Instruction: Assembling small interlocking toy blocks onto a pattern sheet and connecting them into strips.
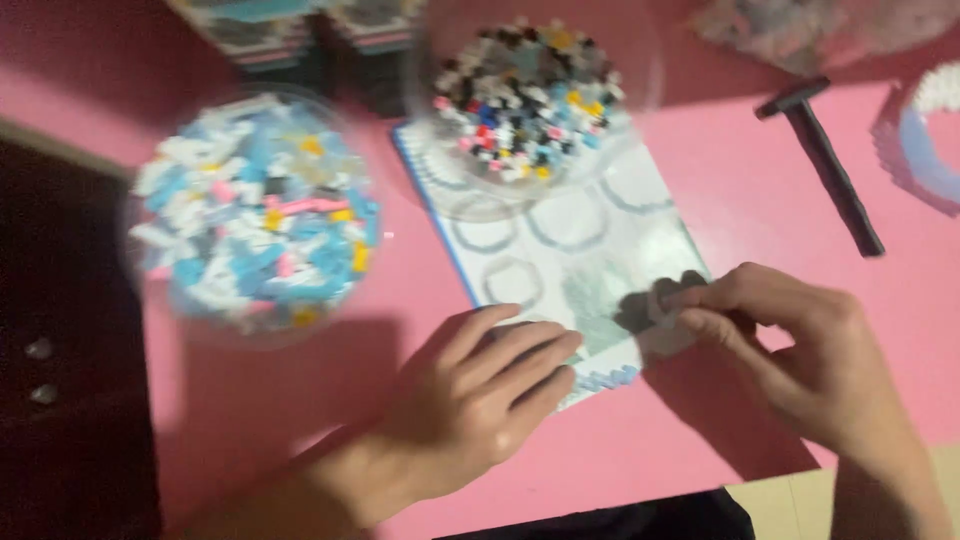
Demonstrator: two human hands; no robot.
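Note:
My left hand (pixel 470 395) lies flat, fingers together, on the lower left corner of an instruction sheet (pixel 560 240) printed with ring shapes on the pink table (pixel 760 190). My right hand (pixel 800 355) pinches a small pale piece (pixel 665 298) at the sheet's lower right edge, thumb and forefinger closed on it. The frame is blurred, so the piece's exact shape is unclear.
A clear bowl (pixel 255 215) of mostly blue and white small bricks sits left. A second clear bowl (pixel 525 95) of mixed-colour bricks rests on the sheet's top. A small black hammer (pixel 825 165) lies right; a round blue and white built piece (pixel 925 140) at the far right edge.

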